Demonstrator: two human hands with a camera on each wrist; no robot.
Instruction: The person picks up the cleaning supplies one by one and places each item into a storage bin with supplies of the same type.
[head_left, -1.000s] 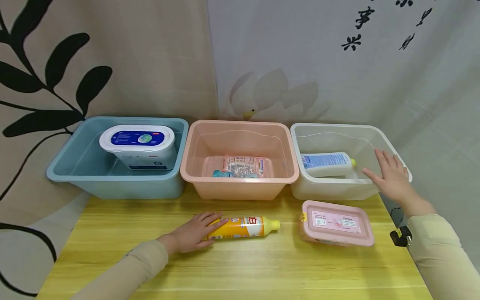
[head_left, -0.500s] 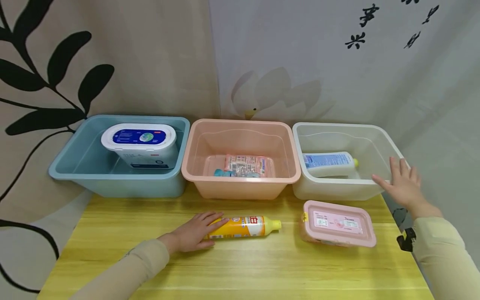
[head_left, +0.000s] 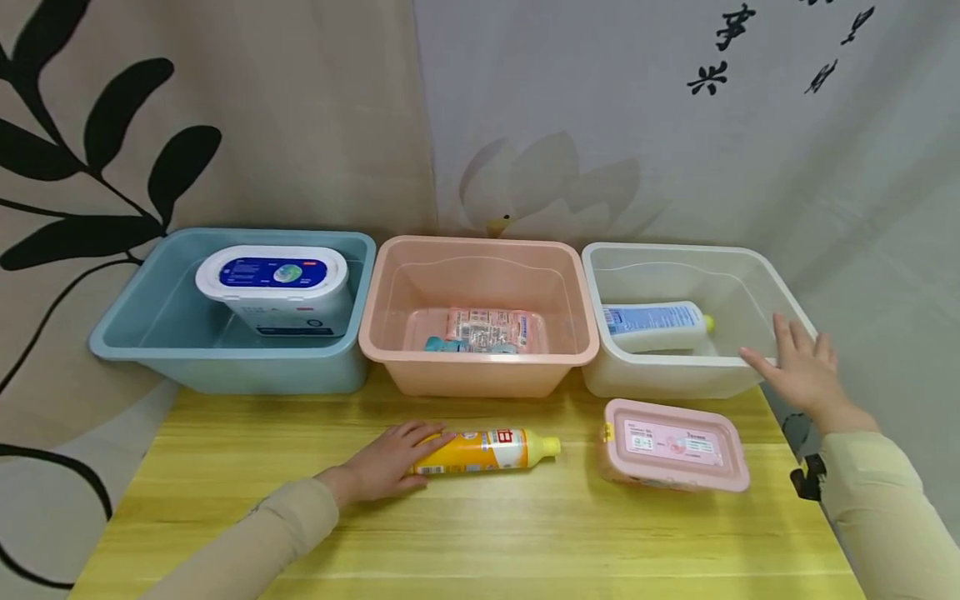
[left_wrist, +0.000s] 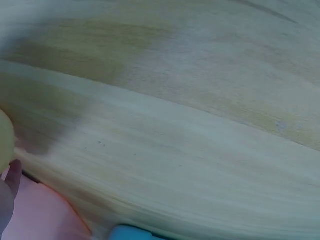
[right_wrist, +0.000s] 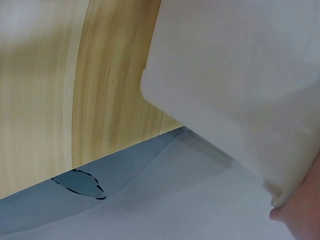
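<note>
An orange-yellow squeeze bottle with a yellow cap lies on its side on the wooden table. My left hand rests over its base end, fingers laid across it and the thumb at the near side. At the right, my right hand is at the front right corner of a white bin, fingers spread over the rim. The right wrist view shows part of that hand beside the bin's rim. Inside this bin lies a white and blue bottle with a yellow cap.
A pink lidded box sits in front of the white bin. Left of it stand a peach bin holding a pink packet and a blue bin holding a white lidded tub. A curtain hangs behind.
My right hand has moved right and slightly down to the white bin's corner, mostly in the first half second. The left hand and the yellow bottle stay in place.
</note>
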